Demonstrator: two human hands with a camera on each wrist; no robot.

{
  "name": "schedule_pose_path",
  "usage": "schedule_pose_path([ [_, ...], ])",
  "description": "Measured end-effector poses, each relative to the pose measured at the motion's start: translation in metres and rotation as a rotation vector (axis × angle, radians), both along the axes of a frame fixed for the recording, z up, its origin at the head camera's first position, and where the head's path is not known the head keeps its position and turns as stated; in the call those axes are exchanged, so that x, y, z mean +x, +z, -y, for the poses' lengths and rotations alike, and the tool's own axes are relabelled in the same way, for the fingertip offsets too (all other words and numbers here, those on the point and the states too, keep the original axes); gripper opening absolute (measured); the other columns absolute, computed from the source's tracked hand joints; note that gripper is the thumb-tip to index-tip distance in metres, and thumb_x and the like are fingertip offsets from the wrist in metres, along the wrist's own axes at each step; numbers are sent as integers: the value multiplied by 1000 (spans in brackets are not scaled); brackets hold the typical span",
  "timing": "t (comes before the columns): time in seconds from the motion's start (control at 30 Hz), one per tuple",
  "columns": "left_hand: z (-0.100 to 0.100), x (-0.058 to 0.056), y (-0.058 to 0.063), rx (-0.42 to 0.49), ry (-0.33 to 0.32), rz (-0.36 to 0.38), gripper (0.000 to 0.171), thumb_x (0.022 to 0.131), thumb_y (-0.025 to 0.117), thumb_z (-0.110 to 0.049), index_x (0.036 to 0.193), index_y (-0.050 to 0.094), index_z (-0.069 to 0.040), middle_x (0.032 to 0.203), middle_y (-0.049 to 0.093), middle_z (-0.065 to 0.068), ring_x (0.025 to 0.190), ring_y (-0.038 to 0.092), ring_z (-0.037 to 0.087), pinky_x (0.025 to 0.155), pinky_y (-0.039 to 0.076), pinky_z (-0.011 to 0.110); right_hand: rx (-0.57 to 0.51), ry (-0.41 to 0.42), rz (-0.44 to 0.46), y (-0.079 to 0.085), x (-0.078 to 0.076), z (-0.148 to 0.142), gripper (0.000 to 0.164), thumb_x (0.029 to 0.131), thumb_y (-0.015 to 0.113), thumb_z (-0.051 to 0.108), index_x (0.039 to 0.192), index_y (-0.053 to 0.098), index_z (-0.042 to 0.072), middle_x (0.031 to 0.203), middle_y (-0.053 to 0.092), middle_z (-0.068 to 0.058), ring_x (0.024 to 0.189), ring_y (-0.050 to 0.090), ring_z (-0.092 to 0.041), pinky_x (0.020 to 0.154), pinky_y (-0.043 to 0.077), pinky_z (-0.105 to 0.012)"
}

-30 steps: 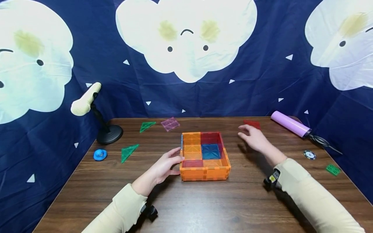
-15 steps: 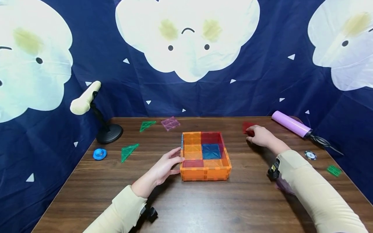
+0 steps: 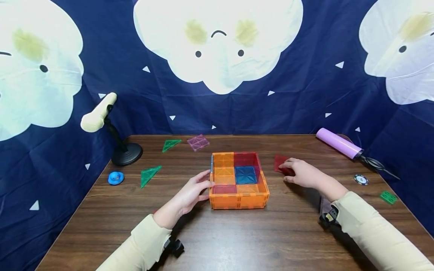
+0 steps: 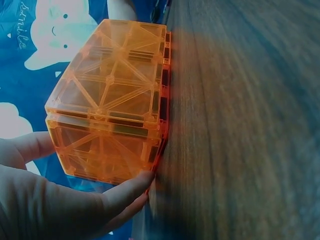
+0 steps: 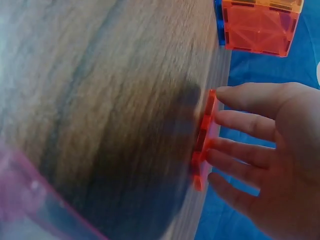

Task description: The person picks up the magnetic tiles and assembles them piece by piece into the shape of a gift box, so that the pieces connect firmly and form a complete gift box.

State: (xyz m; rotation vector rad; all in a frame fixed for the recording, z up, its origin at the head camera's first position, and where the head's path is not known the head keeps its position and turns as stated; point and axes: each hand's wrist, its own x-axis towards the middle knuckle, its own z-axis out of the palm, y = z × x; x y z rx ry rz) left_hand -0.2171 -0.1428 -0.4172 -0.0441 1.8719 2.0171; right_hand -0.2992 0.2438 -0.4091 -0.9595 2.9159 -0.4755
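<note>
two hands flank an orange tile box [image 3: 239, 180] on the table [image 3: 237, 233], empty inside; left hand [image 3: 190, 194] rests flat against its wall, right hand [image 3: 301, 173] presses straight fingers on a red tile [image 3: 279, 163] beside it.

Dark wooden surface [image 3: 237, 241]. Far left: cream microphone on black round stand [image 3: 112, 130], small blue round toy [image 3: 116, 177]. Two green translucent triangle tiles [image 3: 149, 175] [image 3: 170, 144], pink translucent square tile [image 3: 198, 142] at back. Right side: lilac cylinder [image 3: 338, 143], black-and-white poker chip [image 3: 360, 179], small green block [image 3: 388, 197]. Navy cloud-print backdrop cloth [image 3: 298, 86] behind.
</note>
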Motion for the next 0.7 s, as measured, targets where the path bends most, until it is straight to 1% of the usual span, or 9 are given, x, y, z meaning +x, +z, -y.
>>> schedule_pose_path([
  [0.07,0,0,0,-7,9,0,64,101,53,-10,159,27,-1,157,35,26,138,43,40,108,38,62,-35,-8,-5,-3,-3,-2,43,86,79,13,124,67,-4,121,62,-26,112,59,-44,99,45,-61],
  [0.17,-2,0,-1,6,26,0,64,101,52,-11,159,28,-1,156,36,26,138,42,39,108,38,62,-76,-22,-13,-8,-11,-6,54,83,81,14,129,62,-6,129,57,-33,121,52,-52,103,39,-66],
  [0.27,-2,0,-3,33,35,-3,64,99,51,-10,159,27,-1,156,36,26,141,39,39,109,36,62,-90,-35,11,-13,-20,-10,60,82,83,15,131,59,-9,133,54,-36,123,50,-54,104,38,-66],
  [0.33,-2,1,-3,47,32,-3,65,99,50,-10,159,27,0,155,37,28,143,36,39,109,36,63,-88,-46,29,-15,-25,-11,60,82,84,16,130,59,-8,132,56,-35,121,53,-51,103,40,-64],
  [0.4,-2,1,-3,55,29,-4,65,99,50,-10,159,26,0,155,37,29,144,34,39,109,35,63,-92,-50,34,-16,-29,-12,58,80,86,17,127,61,-7,127,59,-32,116,57,-47,100,43,-62],
  [0.57,-2,2,0,59,26,-14,65,100,50,-10,159,25,1,155,36,30,144,34,40,109,34,64,-102,-57,10,-14,-36,-11,56,74,88,23,119,66,-3,112,64,-24,98,62,-37,88,49,-54],
  [0.63,-1,3,1,60,21,-17,65,100,50,-11,159,25,2,156,35,30,144,34,40,110,34,64,-131,-74,23,-12,-38,-8,55,75,87,25,118,66,-3,109,67,-22,95,62,-34,86,50,-52],
  [0.7,-1,3,1,62,12,-20,65,100,50,-11,159,24,2,156,34,30,144,33,40,110,34,64,-183,-100,46,-9,-40,-5,54,79,85,27,120,66,-3,109,69,-21,96,63,-34,87,49,-51],
])
